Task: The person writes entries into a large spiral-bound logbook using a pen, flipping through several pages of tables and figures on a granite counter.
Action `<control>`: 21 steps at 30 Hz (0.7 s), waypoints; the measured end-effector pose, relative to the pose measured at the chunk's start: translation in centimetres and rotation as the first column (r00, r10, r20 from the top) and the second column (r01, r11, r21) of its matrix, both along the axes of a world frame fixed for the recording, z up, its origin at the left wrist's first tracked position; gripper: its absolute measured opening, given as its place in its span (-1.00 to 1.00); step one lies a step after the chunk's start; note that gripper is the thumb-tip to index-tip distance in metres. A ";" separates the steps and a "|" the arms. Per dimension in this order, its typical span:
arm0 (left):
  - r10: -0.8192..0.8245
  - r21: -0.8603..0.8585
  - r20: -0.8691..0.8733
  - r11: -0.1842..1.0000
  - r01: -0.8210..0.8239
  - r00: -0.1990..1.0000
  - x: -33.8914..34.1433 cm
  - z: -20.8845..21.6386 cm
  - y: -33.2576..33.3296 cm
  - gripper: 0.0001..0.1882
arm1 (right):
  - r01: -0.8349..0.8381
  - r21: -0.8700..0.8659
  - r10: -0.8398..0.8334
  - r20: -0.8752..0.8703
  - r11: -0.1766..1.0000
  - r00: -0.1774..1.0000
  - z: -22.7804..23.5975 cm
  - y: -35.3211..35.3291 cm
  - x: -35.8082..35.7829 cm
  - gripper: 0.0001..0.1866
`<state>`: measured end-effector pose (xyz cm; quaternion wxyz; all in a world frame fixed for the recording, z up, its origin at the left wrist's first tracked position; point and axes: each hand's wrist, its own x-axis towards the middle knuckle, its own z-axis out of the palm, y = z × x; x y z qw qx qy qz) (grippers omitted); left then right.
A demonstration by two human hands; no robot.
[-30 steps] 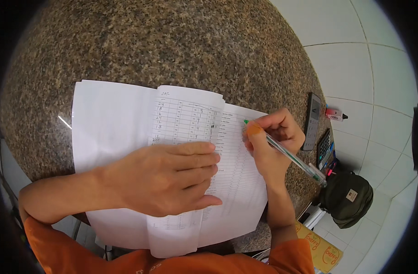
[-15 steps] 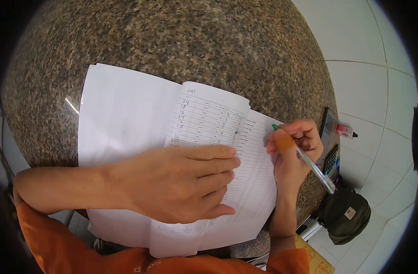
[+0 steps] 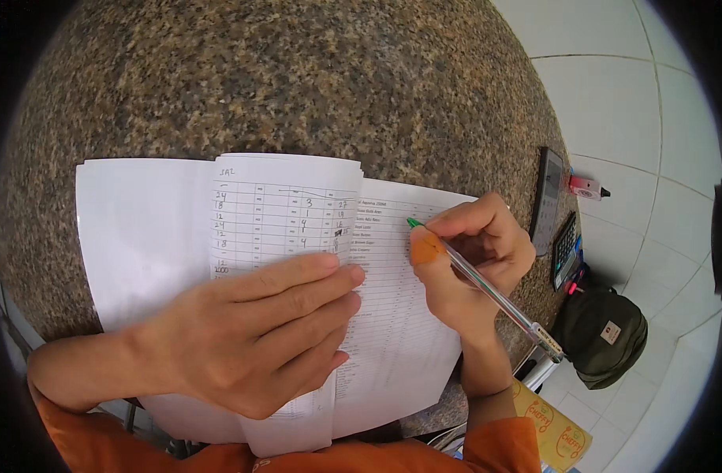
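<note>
On the speckled granite tabletop (image 3: pixel 298 87), the flattened left hand (image 3: pixel 258 339) covers the folded white ruled paper (image 3: pixel 278 177), apparently holding it down over the white printed sheet (image 3: pixel 388 315); the right hand (image 3: pixel 479 264) pinches a clear, green-tipped pen (image 3: pixel 499 298), presumably for control.

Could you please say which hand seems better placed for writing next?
Probably the right hand: it holds the clear plastic pen, green tip over the white printed sheet; the left hand lies across folded white paper.

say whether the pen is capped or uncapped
Uncapped: the pen shows its bare green tip just beyond the right hand.
</note>
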<state>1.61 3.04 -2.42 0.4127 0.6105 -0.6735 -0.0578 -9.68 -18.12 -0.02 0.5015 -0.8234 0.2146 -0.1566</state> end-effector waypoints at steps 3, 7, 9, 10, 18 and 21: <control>-0.005 -0.001 -0.001 1.000 0.005 1.000 0.0 -0.3 0.2 -0.77 | -0.021 0.021 0.021 -0.013 1.000 1.000 0.0 0.2 0.0 -0.79; 0.000 0.007 -0.006 1.000 0.000 1.000 -0.1 -0.5 0.4 -0.77 | -0.022 0.012 0.023 -0.035 1.000 0.999 0.0 0.5 0.2 -0.78; 0.004 0.009 -0.002 1.000 -0.004 1.000 -0.2 -0.5 0.5 -0.77 | -0.029 -0.004 0.029 -0.033 1.000 0.999 0.0 0.6 0.2 -0.78; 0.006 0.010 -0.003 1.000 -0.006 1.000 -0.2 -0.4 0.5 -0.77 | -0.040 -0.024 0.039 -0.047 0.999 0.998 -0.1 0.6 0.0 -0.78; 0.010 -0.003 -0.010 1.000 -0.010 1.000 -0.2 -0.4 0.3 -0.79 | -0.063 -0.065 0.061 -0.025 0.996 0.998 -0.1 0.3 0.2 -0.78; 0.013 -0.001 -0.014 1.000 -0.013 1.000 -0.2 -0.3 0.3 -0.79 | -0.055 -0.068 0.055 0.001 0.996 0.998 -0.2 0.4 0.1 -0.78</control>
